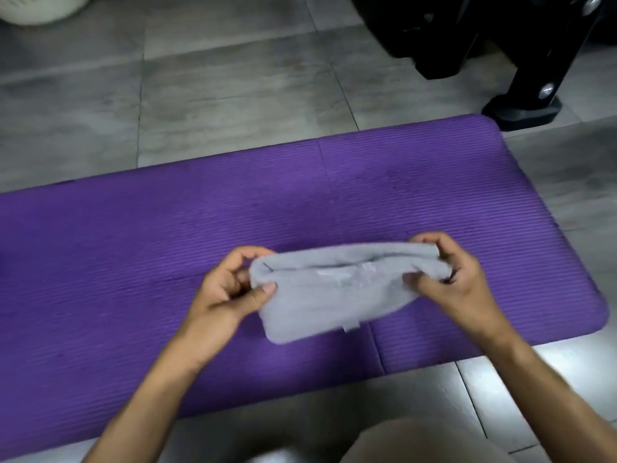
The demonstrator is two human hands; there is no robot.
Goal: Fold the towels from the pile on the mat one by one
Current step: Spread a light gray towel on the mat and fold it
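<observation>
A light grey towel [330, 295], folded into a small thick rectangle, is held just above the purple mat [133, 245]. My left hand [227, 289] pinches its left end between thumb and fingers. My right hand [457, 279] grips its right end the same way. The towel's upper edge is doubled over and its lower edge hangs toward the mat. No pile of towels shows in this view.
The mat lies across a grey tiled floor [233, 78]. A black metal stand [521, 61] with a foot sits just past the mat's far right corner. A white basket [40, 8] shows at the top left. My knee [427, 442] is at the bottom.
</observation>
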